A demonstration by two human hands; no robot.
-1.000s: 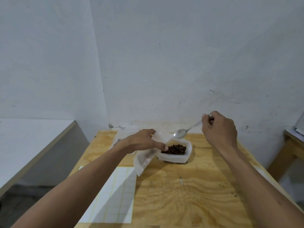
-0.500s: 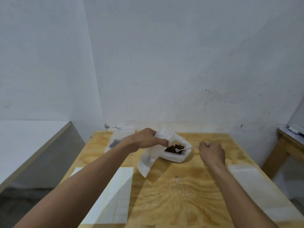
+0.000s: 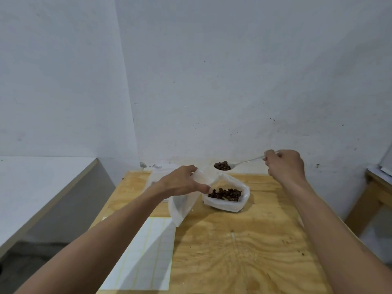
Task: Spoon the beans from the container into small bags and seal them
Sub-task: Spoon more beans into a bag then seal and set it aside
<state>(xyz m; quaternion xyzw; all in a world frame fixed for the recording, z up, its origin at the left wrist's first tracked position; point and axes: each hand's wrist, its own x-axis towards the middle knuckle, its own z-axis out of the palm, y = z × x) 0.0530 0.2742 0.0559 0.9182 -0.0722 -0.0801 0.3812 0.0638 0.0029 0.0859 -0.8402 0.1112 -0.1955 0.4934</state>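
— Where are the beans?
— Most lie in the white container (image 3: 227, 201) on the plywood table (image 3: 244, 251); a heap rides in the spoon (image 3: 224, 166) above it.
— And the hands?
— The right hand (image 3: 284, 166) pinches the spoon's handle; the left hand (image 3: 182, 183) grips a small clear bag (image 3: 184, 203) beside the container.

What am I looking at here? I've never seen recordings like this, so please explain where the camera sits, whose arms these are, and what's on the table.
There is no machine: a person wears one camera on the head, looking down at their own bare arms. The left hand pinches a small clear bag open at its top. The right hand holds a metal spoon heaped with dark beans, raised above the white container of beans on the wooden table. A white gridded sheet lies at the table's near left.
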